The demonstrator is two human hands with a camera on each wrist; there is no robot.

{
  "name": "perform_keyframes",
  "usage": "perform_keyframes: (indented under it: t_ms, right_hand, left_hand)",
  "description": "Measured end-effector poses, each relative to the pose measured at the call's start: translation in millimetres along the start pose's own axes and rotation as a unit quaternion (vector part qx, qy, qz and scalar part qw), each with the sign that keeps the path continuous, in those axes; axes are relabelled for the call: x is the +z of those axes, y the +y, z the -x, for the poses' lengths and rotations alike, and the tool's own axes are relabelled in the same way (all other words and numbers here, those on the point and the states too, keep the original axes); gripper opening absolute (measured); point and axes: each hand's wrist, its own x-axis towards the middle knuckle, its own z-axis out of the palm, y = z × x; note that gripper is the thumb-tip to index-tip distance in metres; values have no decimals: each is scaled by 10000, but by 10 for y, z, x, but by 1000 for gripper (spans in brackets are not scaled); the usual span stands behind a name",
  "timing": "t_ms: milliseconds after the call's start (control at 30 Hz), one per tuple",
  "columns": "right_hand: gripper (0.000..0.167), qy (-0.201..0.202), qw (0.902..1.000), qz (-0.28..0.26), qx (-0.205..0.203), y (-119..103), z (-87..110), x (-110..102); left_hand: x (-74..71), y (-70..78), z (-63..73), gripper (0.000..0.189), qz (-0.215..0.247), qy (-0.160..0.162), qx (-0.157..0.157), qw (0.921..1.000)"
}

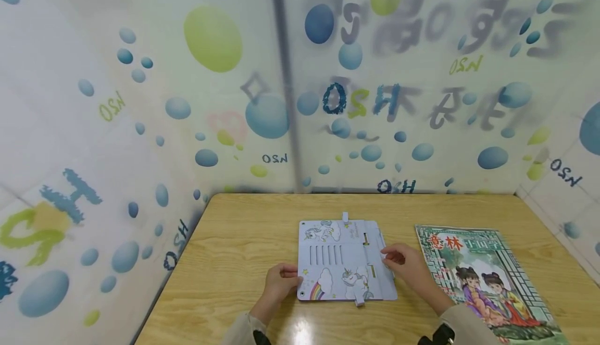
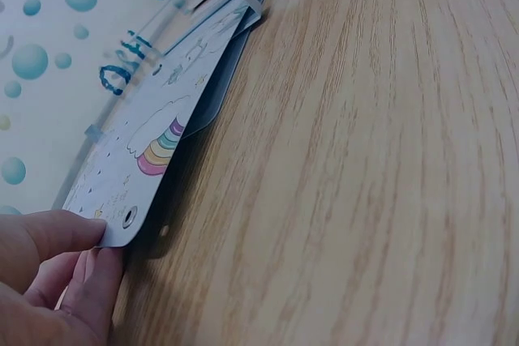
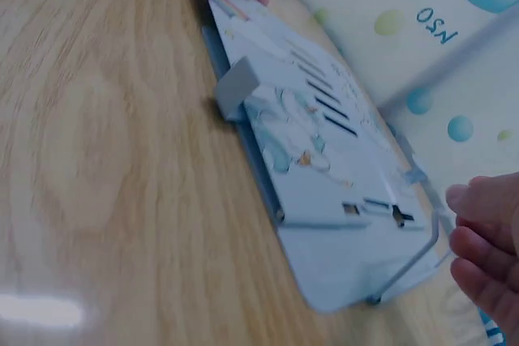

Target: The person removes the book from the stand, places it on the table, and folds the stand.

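Observation:
A white metal book stand [image 1: 326,277] printed with unicorns and a rainbow lies on the wooden table, its left end lifted off the wood in the left wrist view. My left hand [image 1: 281,284] pinches that end near the corner, thumb on top and fingers underneath, beside a small round hole. At the opposite end, my right hand [image 1: 407,264] is by the stand's bent wire support [image 3: 418,257], fingers loosely bent and the thumb and fingertips close to the wire. Small folded clips [image 3: 237,89] stick out at the stand's long edges.
A magazine [image 1: 492,282] with two illustrated figures on its cover lies right of the stand. The wooden table [image 1: 244,225] meets a pale curtain [image 1: 234,126] with blue and green dots at the back and sides.

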Motion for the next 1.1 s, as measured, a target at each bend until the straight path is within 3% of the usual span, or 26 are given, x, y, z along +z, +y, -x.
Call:
perform_keyframes:
  t_ms: [200,633,967,1100]
  right_hand:
    - [15,-225,9990,-375,40,119,82,-43]
    - [6,286,9988,-359,197,143,150,38]
    - [11,470,9985,-61,-272,190,172,91]
    - [13,405,9988,7,-280,185,180,94]
  left_hand:
    - [-1,5,-4,25,-6,7,47,10000]
    - [5,2,-13,26,-55,88,-72,9999]
    - [-11,12,11,26,-46,-1,49,10000]
    - [-8,3,21,25,-38,5,43,10000]
